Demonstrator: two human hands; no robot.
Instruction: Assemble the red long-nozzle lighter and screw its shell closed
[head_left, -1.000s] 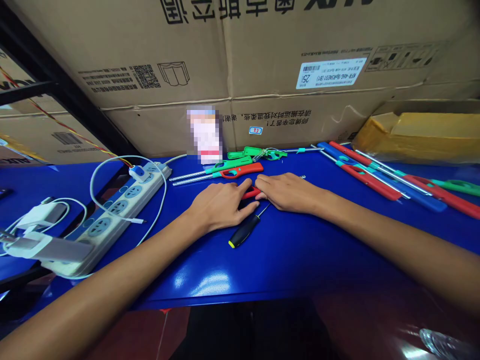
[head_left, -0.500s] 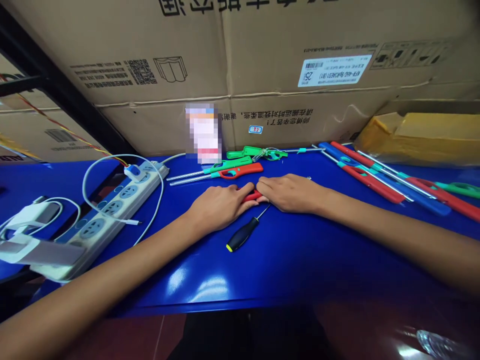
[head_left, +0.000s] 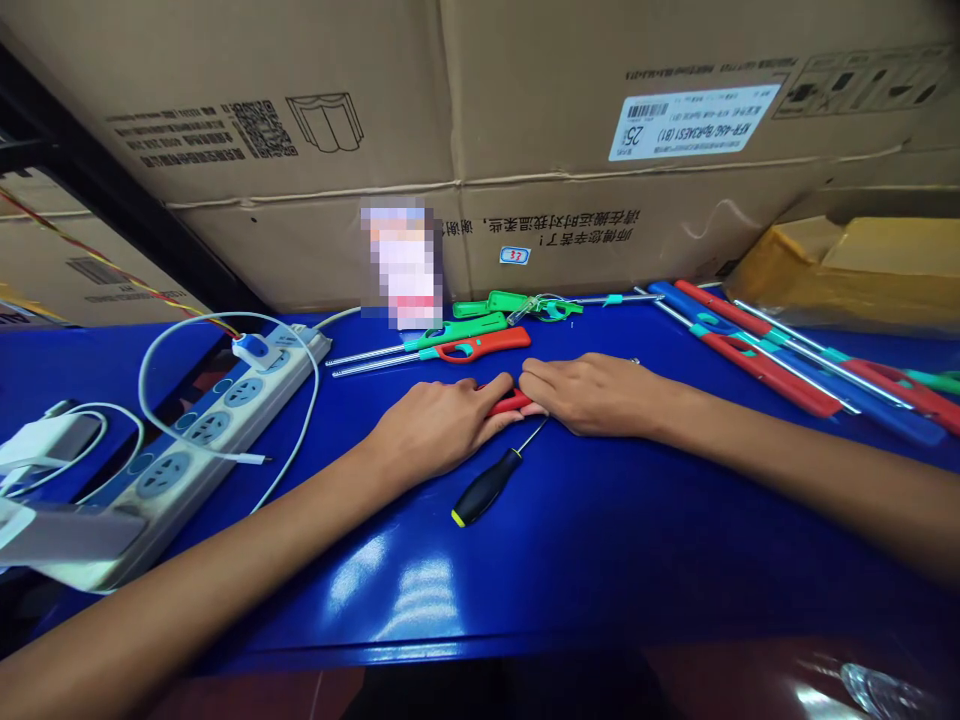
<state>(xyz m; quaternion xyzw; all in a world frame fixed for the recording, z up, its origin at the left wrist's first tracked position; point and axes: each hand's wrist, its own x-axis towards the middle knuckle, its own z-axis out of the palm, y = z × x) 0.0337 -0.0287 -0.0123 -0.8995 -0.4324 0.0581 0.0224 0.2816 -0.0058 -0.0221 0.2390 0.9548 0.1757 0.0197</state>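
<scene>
Both of my hands are closed around a red lighter (head_left: 511, 402) of the long-nosed kind. My left hand (head_left: 431, 425) grips its handle from the left, and my right hand (head_left: 589, 395) grips it from the right. Most of the lighter is hidden by the fingers; a small metal end shows just past the right hand. Below the hands lies a screwdriver (head_left: 486, 488) with a black handle and yellow end, its shaft reaching to the right hand. Behind them rest an orange-red lighter (head_left: 495, 345) and a green lighter (head_left: 472, 328), and an opened green lighter (head_left: 551, 308) with loose parts.
Several red and blue lighters (head_left: 765, 365) lie at the right beside a taped yellow-brown package (head_left: 862, 250). At the left, a white power strip (head_left: 206, 430) carries plugs and a looped cable (head_left: 142, 370). Large cardboard boxes (head_left: 525, 110) stand behind the blue table (head_left: 600, 560).
The view has shifted and tilted slightly, so the table sits a little lower and wider. Both hands keep their grip on the red lighter in nearly the same pose.
</scene>
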